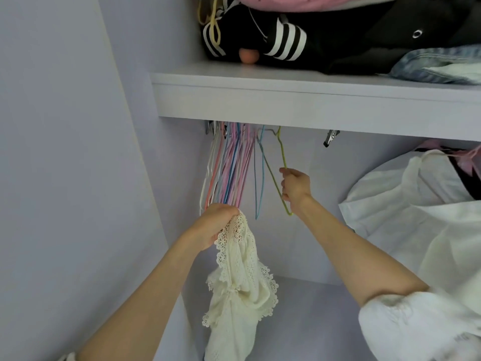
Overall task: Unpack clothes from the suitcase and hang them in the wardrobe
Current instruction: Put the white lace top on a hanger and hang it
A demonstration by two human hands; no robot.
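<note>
Lilac wardrobe (pixel 78 152), shelf (pixel 286 100) piled with dark striped clothes (pixel 286 40) | bunched pastel hangers (pixel 229 168) under shelf's left end, white garment (pixel 416 204) hanging right | left hand (pixel 216 225) clutches cream lace top (pixel 242 282) | right hand (pixel 295 185) pinches yellow-green hanger (pixel 282 152), bare gap beside it.

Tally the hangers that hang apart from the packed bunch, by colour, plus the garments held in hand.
Yellow-green hanger, gripped by the right hand: 1
Blue hanger: 1
Cream lace garment, held by the left hand: 1
Total: 3
</note>
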